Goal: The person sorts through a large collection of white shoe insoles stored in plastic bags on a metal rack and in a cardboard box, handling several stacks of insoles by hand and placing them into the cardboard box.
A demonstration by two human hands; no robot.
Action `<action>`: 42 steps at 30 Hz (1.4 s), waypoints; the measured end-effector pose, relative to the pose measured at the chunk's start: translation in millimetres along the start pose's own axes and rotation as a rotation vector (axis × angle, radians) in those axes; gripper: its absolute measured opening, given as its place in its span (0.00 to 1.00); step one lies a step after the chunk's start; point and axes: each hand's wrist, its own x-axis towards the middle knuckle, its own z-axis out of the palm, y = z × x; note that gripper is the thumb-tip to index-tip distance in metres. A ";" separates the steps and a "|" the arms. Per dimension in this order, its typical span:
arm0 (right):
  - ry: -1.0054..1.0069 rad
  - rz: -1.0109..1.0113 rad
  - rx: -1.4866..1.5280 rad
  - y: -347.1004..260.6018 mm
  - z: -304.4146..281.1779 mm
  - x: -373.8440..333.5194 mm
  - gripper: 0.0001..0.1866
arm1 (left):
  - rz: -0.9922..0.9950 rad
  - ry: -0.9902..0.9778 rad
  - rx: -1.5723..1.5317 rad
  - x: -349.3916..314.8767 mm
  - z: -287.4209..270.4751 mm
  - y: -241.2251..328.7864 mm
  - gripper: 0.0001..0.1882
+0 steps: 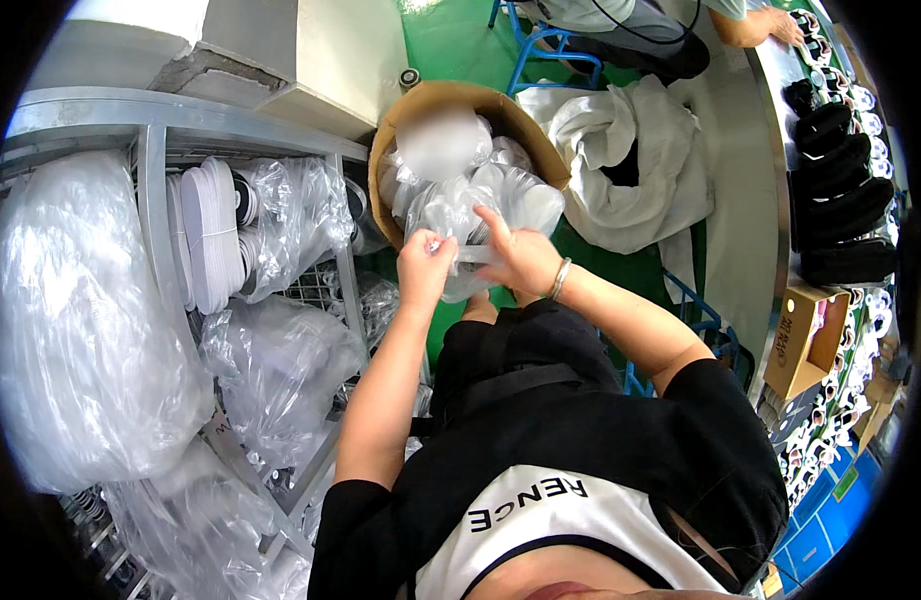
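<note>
Over a round-sided cardboard box (pixel 383 205) on the floor in front of me, a pale translucent plastic strip (pixel 474 254) stretches between my hands. My left hand (pixel 426 270) pinches its left end, thumb against fingers. At the other end is my right hand (pixel 526 262), a bracelet on its wrist; its thumb and forefinger stand apart and touch the strip, with nothing seen gripped between them. Just beyond the hands, a clear plastic bag (pixel 451 208) with whitish contents lies at the box's near side. More clear-wrapped white items fill the box; one pale round patch there is blurred.
At left stands a metal rack (pixel 153 215) with large clear bags (pixel 91 310) and tied white sole-shaped pieces (pixel 213 235). A white sack (pixel 651 190) lies right of the box. Farther right, a bench carries black padded items (pixel 841 200), shoes and a carton (pixel 806 340). Another person sits beyond.
</note>
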 end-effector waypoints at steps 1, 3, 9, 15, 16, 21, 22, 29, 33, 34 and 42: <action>-0.031 0.018 -0.357 -5.2 -7.2 -0.9 0.39 | -0.003 0.005 0.001 3.8 -5.2 -0.1 0.10; 0.037 -0.081 -0.394 -4.7 -4.1 -1.6 0.34 | 0.069 -0.427 0.127 6.9 -11.2 4.3 0.10; -0.454 0.047 0.727 27.8 -1.6 29.4 0.05 | 0.023 -0.644 -0.159 17.0 -18.3 9.3 0.07; 0.169 -0.015 0.090 7.4 13.1 20.8 0.17 | -0.125 -0.323 -0.589 22.3 2.1 -17.3 0.07; 0.278 -0.109 0.014 7.3 12.5 19.4 0.16 | -0.171 -0.343 -0.540 21.3 2.1 -16.9 0.06; 0.681 -0.011 0.350 48.2 16.5 7.8 0.10 | 0.026 -0.047 -0.142 45.9 -8.4 -50.9 0.08; 0.753 0.097 0.311 74.7 19.3 2.9 0.09 | 0.036 0.026 -0.072 53.4 -15.9 -65.2 0.10; 0.620 0.685 0.150 173.8 29.2 -49.9 0.13 | -0.084 0.209 0.431 86.1 -59.7 -144.0 0.15; 0.532 1.097 0.561 173.2 30.8 -34.5 0.17 | -0.166 0.333 0.518 90.8 -62.9 -154.9 0.16; 0.664 1.012 0.895 171.1 25.2 -33.6 0.17 | -0.269 0.282 0.331 88.1 -46.1 -131.0 0.13; 0.092 0.179 0.675 92.0 30.0 23.5 0.15 | 0.400 -0.322 0.242 14.8 4.6 31.4 0.06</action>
